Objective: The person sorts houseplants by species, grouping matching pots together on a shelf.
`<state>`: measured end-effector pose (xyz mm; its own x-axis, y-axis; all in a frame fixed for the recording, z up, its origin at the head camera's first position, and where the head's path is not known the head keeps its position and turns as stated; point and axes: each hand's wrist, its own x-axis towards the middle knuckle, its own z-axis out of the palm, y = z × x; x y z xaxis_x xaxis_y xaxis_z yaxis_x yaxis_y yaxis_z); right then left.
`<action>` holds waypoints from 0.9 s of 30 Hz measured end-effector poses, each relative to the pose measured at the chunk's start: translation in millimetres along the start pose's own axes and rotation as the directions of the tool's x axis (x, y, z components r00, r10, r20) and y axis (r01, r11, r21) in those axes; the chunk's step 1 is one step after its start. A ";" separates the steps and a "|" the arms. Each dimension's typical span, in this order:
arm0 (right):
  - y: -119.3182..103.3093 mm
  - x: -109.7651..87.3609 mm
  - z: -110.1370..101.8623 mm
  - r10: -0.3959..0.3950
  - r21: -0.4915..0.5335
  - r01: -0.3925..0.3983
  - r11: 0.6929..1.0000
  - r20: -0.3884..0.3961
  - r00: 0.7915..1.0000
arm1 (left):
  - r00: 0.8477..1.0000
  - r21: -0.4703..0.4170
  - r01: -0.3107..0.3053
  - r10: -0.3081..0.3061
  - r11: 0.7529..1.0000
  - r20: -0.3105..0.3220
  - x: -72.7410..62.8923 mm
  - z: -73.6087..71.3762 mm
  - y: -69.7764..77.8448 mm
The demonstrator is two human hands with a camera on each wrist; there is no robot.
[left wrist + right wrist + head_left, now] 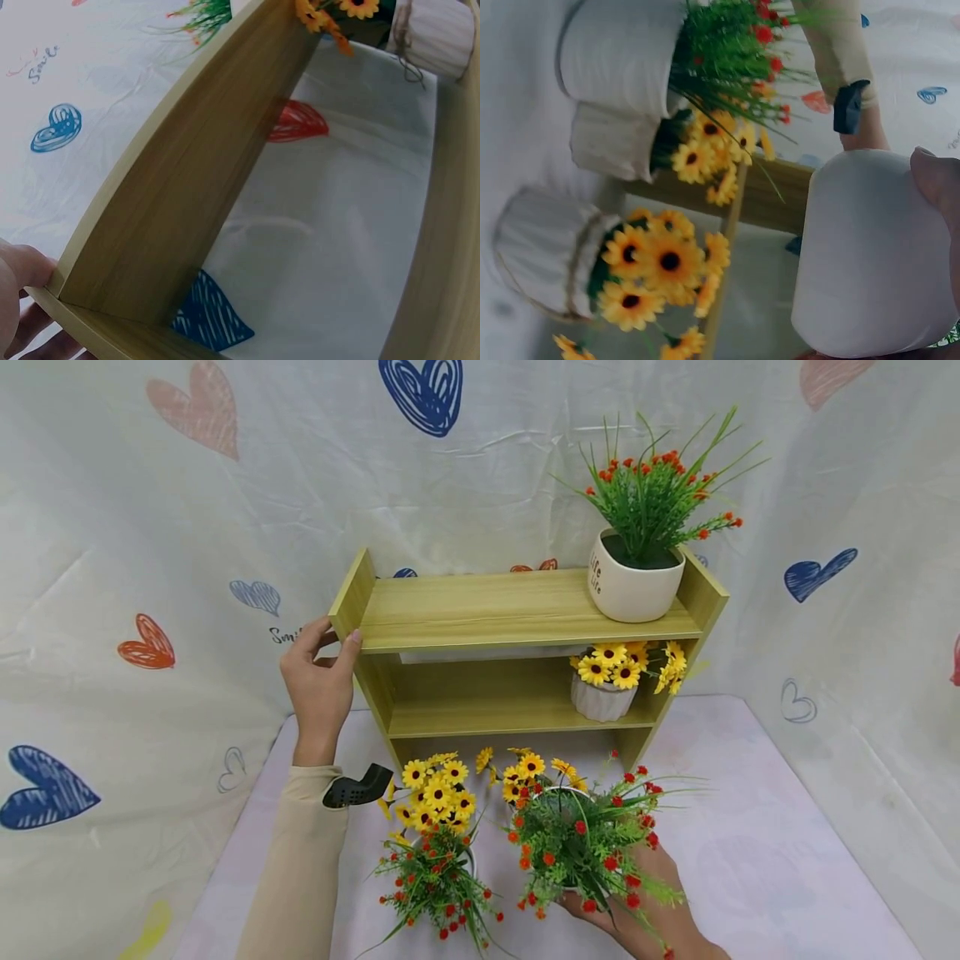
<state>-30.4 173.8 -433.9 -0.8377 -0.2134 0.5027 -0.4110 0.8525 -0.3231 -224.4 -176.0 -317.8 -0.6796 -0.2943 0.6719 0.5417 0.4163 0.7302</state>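
My left hand [321, 681] grips the upper left corner of a wooden shelf [480, 610], thumb on its front edge and fingers round the outer side. In the left wrist view, that thumb [28, 264] lies on the board's corner. My right hand [651, 920] holds a white pot [877, 255] with a red-flowered green plant [570, 835], in front of the shelf. Its leaves cover much of the hand in the head view; the right wrist view shows the thumb [935, 176] against the pot's smooth side.
A white pot [636, 592] of orange-red flowers stands on the top board's right end. Below it, a ribbed pot [603, 700] holds yellow flowers. On the table are two pots of yellow flowers [438, 793] and another red-flowered plant [442, 881]. A heart-printed curtain [480, 502] hangs behind.
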 end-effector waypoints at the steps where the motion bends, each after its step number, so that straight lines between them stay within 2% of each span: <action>1: -1.9 5.5 -2.9 0.012 0.014 -0.012 1.000 -0.014 1.000 | 1.000 -0.002 -0.001 0.001 1.000 -0.001 0.1 -0.2 -0.2; 6: -2.7 28.6 -9.9 -0.071 0.067 0.083 0.994 -0.167 0.983 | 1.000 -0.002 -0.002 0.002 1.000 -0.004 0.5 -0.6 -0.8; 11: -1.3 51.1 -15.6 -0.193 0.043 0.214 0.976 -0.285 0.939 | 1.000 -0.004 0.002 -0.002 1.000 -0.001 0.3 -0.6 0.1; 13: -1.8 60.1 -18.5 -0.207 0.050 0.233 0.971 -0.305 0.930 | 1.000 -0.008 0.005 -0.005 1.000 0.000 0.3 -0.5 0.4; 18: -6.0 83.4 -25.8 -0.183 0.102 0.224 0.969 -0.314 0.932 | 1.000 -0.001 0.005 -0.005 1.000 -0.005 0.2 -0.5 0.1; 21: -8.2 97.4 -29.8 -0.205 0.104 0.250 0.963 -0.323 0.924 | 1.000 0.002 0.004 -0.004 1.000 -0.007 0.0 -0.5 -0.3; 27: -16.2 125.1 -39.3 -0.286 0.084 0.349 0.933 -0.410 0.866 | 1.000 0.004 -0.003 0.003 1.000 -0.008 -0.1 0.3 -0.7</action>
<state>-114.5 152.1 -334.3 -0.4601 -0.2328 0.8568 -0.7060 0.6811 -0.1940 -224.9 -176.1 -318.4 -0.6741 -0.3001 0.6749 0.5417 0.4202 0.7280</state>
